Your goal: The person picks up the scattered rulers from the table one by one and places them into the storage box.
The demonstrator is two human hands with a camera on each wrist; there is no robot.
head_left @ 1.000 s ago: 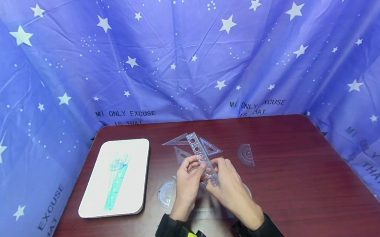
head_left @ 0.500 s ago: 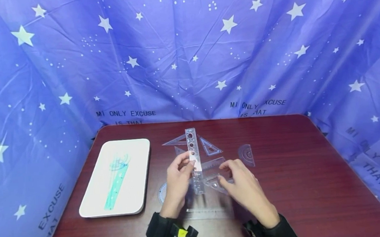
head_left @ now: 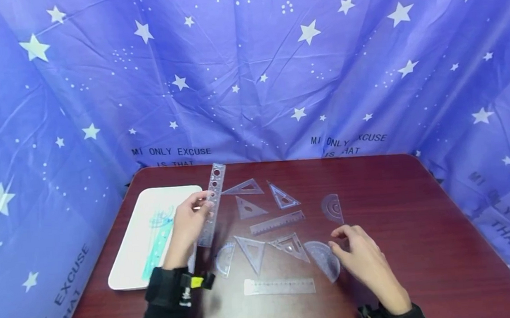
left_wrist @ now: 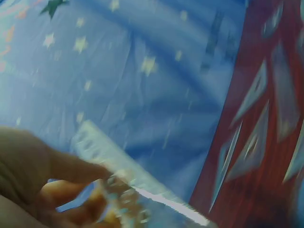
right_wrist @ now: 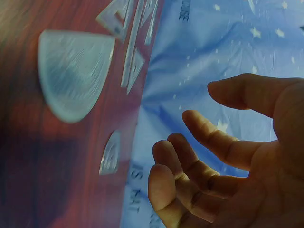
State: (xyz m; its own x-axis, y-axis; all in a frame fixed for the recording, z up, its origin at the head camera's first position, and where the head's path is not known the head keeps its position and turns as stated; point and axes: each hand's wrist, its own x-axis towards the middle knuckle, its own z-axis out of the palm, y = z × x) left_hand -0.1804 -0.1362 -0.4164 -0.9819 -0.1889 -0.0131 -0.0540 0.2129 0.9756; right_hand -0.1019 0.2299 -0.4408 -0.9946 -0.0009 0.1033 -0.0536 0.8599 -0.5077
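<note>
My left hand [head_left: 189, 224] pinches a clear ruler [head_left: 215, 189] with round holes along it, held beside the right edge of a white tray [head_left: 127, 249]. The left wrist view, blurred, shows thumb and fingers on the same ruler [left_wrist: 156, 190]. A green ruler [head_left: 156, 249] and clear pieces lie in the tray, partly hidden by the hand. My right hand [head_left: 362, 255] holds nothing; its fingers are loosely bent near a large clear protractor [head_left: 323, 259]. The right wrist view shows that hand [right_wrist: 223, 161] with a gap between thumb and fingers.
Several clear set squares [head_left: 252, 251] lie across the middle of the brown table [head_left: 423, 245]. Two short rulers, one in front [head_left: 283, 286] and one behind [head_left: 278, 222], lie among them. A small protractor [head_left: 332, 208] is at right, another [head_left: 225, 259] at left. Starry blue curtains [head_left: 248, 69] surround the table.
Both hands gripped the ruler together a second ago; the right hand has let go and moved right. The left hand has carried the ruler left to the tray, uncovering the pieces on the table.
</note>
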